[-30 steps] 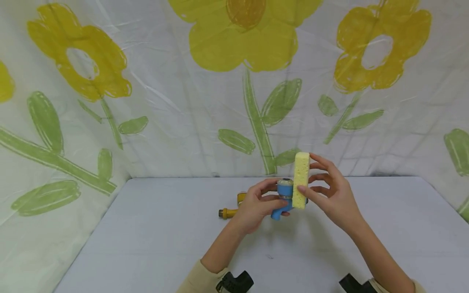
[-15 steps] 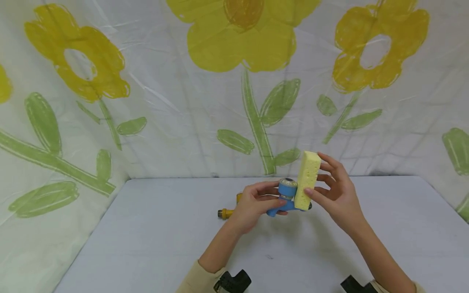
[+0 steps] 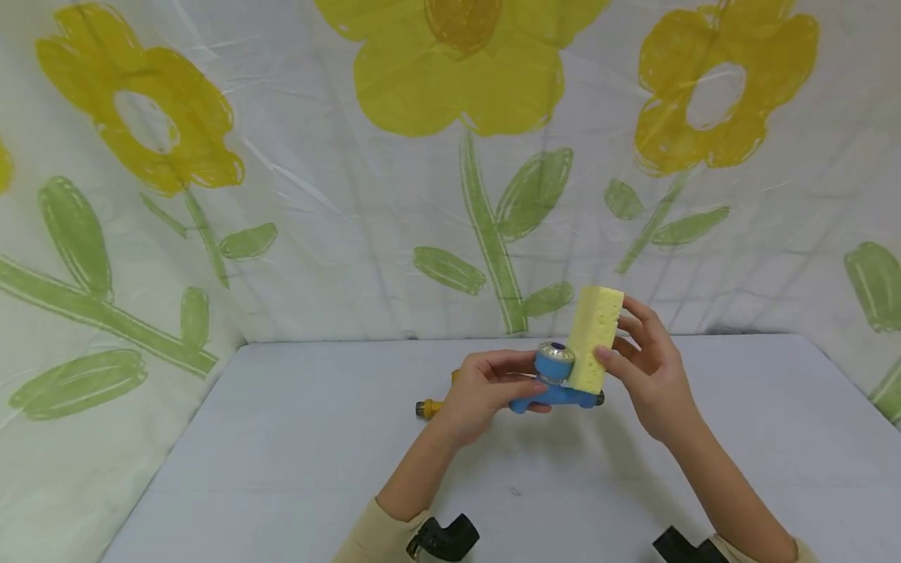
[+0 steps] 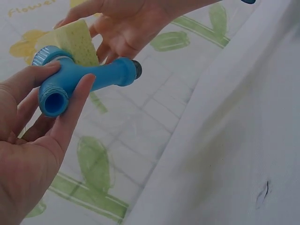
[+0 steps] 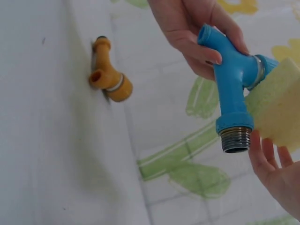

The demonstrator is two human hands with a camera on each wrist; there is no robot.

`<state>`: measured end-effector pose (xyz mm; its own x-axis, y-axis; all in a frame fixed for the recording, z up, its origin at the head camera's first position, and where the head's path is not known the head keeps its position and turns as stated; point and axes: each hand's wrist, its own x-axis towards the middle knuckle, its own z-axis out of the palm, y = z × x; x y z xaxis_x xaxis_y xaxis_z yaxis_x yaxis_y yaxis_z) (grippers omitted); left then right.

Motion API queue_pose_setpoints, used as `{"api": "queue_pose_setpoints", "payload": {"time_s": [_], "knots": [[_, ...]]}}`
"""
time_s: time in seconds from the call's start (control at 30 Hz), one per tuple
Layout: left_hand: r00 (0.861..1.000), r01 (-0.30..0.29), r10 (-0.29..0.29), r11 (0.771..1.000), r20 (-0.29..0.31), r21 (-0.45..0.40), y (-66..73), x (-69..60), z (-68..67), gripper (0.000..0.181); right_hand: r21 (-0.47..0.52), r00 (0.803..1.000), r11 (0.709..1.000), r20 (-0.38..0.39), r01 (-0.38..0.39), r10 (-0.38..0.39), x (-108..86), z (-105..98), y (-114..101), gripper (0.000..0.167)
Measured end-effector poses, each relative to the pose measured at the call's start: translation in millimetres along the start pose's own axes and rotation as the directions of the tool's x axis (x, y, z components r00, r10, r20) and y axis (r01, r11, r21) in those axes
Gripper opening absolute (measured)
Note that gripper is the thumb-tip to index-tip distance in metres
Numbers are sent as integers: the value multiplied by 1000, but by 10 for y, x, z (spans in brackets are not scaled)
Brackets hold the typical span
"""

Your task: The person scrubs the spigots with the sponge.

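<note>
Held above the white table is a blue faucet [image 3: 566, 396] with a round ribbed knob, a hollow spout and a dark threaded end. My left hand [image 3: 482, 399] pinches it by the spout end, thumb on the near side; the left wrist view shows that grip on the faucet [image 4: 77, 77]. My right hand [image 3: 651, 379] holds a yellow sponge block [image 3: 594, 336] between thumb and fingers. The sponge [image 5: 276, 101] lies against the faucet beside the knob and over the body, covering part of it.
An orange-yellow faucet [image 5: 105, 70] of similar shape lies on the white table [image 3: 296, 438], partly hidden behind the left hand in the head view. A white sheet printed with flowers [image 3: 317, 234] hangs behind the table.
The sponge has moved slightly right along the faucet and turned to show a broader face. The faucet has tilted in my left hand, so its knob top and threaded end show more.
</note>
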<state>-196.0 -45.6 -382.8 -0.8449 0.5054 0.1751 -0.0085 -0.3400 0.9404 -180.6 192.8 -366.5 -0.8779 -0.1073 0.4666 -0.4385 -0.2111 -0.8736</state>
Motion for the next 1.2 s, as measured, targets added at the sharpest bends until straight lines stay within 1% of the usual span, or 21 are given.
{"api": "queue_pose_setpoints", "payload": {"time_s": [0.13, 0.3, 0.4, 0.47, 0.53, 0.63, 0.7, 0.77, 0.87, 1.03, 1.13, 1.2], "knots": [[1000, -28, 28, 1000, 9, 9, -11, 13, -13, 41, 46, 995, 995, -22, -92, 93, 10, -27, -3, 55], [997, -64, 64, 998, -33, -3, -10, 14, -16, 38, 72, 981, 979, 21, -193, 191, 34, -62, 4, 42], [997, -58, 58, 998, -47, 4, 0, 3, -11, 38, 81, 970, 966, 41, -244, 241, 34, -70, 6, 37], [998, -38, 39, 999, -55, 16, 9, -1, -4, 40, 83, 960, 957, 56, -279, 275, 30, -77, 2, 36], [997, -17, 19, 999, -71, 34, 15, -1, 4, 41, 77, 948, 946, 89, -314, 307, 25, -92, -4, 36], [995, -1, 6, 998, -100, 55, 22, 2, 11, 41, 51, 930, 938, 161, -344, 332, 25, -130, -13, 37], [994, -8, 17, 997, -109, 77, 21, 8, 10, 38, 32, 914, 931, 206, -363, 349, 29, -162, -22, 38], [994, -20, 31, 995, -106, 100, 18, 11, 4, 35, 6, 900, 925, 235, -380, 368, 33, -195, -32, 38], [995, -39, 53, 988, -90, 146, 11, 15, -6, 33, -34, 880, 911, 243, -412, 407, 36, -235, -46, 37], [993, -74, 93, 970, -72, 230, 4, 17, -9, 30, -75, 863, 889, 215, -452, 457, 46, -275, -63, 35], [991, -90, 109, 971, -73, 223, -2, 18, -10, 28, -105, 849, 878, 223, -467, 479, 53, -315, -82, 35], [990, -102, 119, 973, -75, 206, -7, 18, -14, 28, -125, 834, 872, 255, -474, 490, 55, -360, -101, 37]]}}
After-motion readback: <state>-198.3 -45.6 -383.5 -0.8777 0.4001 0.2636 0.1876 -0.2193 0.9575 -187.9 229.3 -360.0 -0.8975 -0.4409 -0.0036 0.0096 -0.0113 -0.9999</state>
